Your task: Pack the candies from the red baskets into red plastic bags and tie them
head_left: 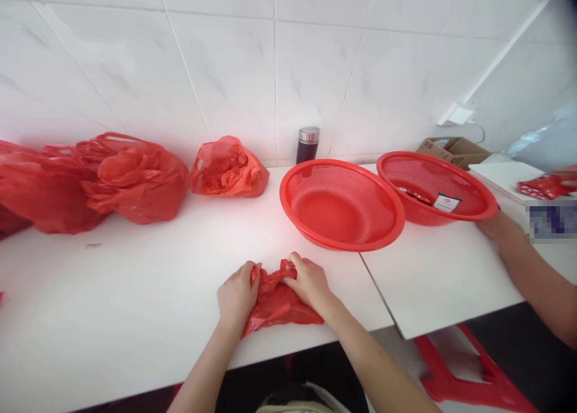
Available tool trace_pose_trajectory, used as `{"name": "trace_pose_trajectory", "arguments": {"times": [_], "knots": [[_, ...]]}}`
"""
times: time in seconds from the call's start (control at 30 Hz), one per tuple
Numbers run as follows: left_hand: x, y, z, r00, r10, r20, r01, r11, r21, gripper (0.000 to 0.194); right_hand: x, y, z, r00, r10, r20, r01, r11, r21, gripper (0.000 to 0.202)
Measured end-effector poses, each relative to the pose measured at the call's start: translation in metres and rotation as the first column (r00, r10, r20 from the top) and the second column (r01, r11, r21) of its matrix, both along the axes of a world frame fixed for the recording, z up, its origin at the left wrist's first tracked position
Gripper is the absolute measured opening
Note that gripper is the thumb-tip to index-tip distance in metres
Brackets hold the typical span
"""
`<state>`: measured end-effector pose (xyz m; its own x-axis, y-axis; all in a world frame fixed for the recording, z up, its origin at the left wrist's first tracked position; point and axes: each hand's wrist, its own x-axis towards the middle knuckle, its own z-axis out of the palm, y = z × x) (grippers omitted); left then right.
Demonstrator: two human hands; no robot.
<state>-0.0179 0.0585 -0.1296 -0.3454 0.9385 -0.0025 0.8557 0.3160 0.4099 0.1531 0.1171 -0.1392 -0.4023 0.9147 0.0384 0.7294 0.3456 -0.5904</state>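
Observation:
A crumpled red plastic bag (282,308) lies at the front edge of the white table (148,293). My left hand (238,291) grips the gathered top of the bag on its left side. On the right side, my right hand (309,281) pinches the same gathered top between thumb and fingers. What is inside the bag is hidden. Just beyond my hands sits a red perforated basket (333,214) with nothing in it.
Full red bags (139,181) stand at the left, a smaller one (229,169) beside them. A dark bottle (308,145) is near the wall. Another red basket (437,178) holds small packets; a person's arm (527,256) reaches to it. A cardboard box (460,151) stands behind.

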Motion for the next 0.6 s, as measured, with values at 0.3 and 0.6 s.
{"name": "trace_pose_trajectory", "arguments": {"times": [0.3,0.6], "knots": [[-0.027,-0.028,0.003,0.993,0.105,0.056,-0.11,0.989,0.098,0.035,0.034,-0.018,0.02,0.949,-0.013,-0.316,-0.034,0.989,-0.142,0.038],[-0.059,-0.073,0.035,0.87,0.253,0.422,-0.276,0.961,-0.008,0.045,0.055,-0.034,0.04,0.845,-0.153,-0.512,0.024,0.968,-0.25,0.041]]}}
